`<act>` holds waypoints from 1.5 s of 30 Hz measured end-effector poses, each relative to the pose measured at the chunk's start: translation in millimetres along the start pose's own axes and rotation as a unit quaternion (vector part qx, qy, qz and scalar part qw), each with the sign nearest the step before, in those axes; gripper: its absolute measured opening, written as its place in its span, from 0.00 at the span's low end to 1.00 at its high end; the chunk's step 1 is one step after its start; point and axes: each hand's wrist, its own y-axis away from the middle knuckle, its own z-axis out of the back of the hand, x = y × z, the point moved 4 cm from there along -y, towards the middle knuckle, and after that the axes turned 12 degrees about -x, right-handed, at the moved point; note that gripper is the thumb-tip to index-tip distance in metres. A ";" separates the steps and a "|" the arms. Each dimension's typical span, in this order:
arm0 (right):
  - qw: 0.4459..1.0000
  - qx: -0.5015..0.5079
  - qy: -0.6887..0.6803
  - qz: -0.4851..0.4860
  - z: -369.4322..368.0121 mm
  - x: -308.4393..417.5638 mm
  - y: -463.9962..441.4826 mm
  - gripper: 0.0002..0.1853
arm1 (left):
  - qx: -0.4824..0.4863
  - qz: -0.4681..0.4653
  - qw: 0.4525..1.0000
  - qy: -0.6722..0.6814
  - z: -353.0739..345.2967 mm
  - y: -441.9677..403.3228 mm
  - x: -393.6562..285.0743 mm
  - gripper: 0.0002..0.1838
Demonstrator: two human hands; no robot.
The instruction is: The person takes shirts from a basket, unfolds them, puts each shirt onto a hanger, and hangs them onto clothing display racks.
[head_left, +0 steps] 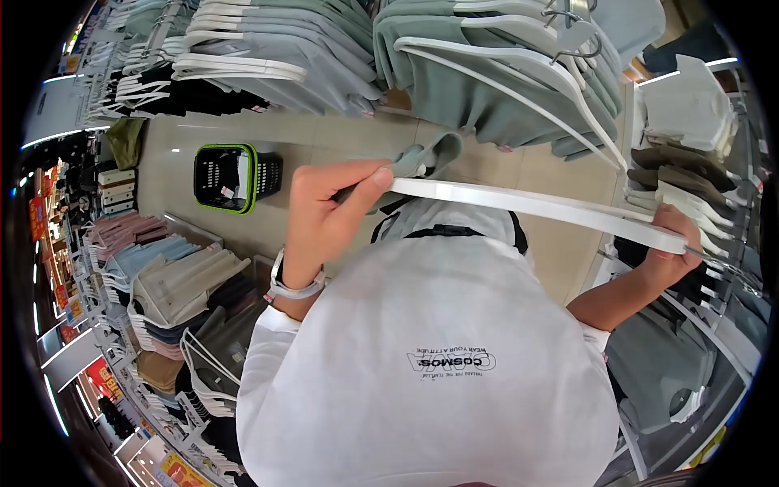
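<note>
My left hand point(331, 213), with a band on its wrist, is closed on one end of a white hanger point(527, 203) and on a grey-green garment point(438, 154). The garment bunches up just beyond my fingertips, and most of it is hidden. At the other end of the hanger, my right hand point(675, 250) has its fingers wrapped round the white plastic. The hanger stretches almost level between both hands, in front of my white shirt point(422, 325).
Grey-green tops point(495, 97) on white hangers hang ahead, beside light grey ones point(284, 49). A black shopping basket point(243, 178) with a green rim stands on the tiled floor point(316, 134). Folded and hung clothes point(178, 280) line the left; more garments point(682, 174) hang at right.
</note>
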 end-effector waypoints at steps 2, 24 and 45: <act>1.000 -0.003 -0.002 0.001 10.7 -3.5 -0.9 0.32 | -0.004 -0.002 1.000 -0.001 0.6 1.8 -2.8 0.08; 0.992 0.063 -0.091 -0.066 -28.7 -12.4 5.1 0.23 | 0.019 -0.306 0.941 -0.140 -14.1 9.5 -48.4 0.06; 0.995 0.027 -0.065 0.066 -127.0 44.3 41.0 0.16 | 0.015 -0.231 0.950 -0.212 -34.8 6.2 -48.9 0.08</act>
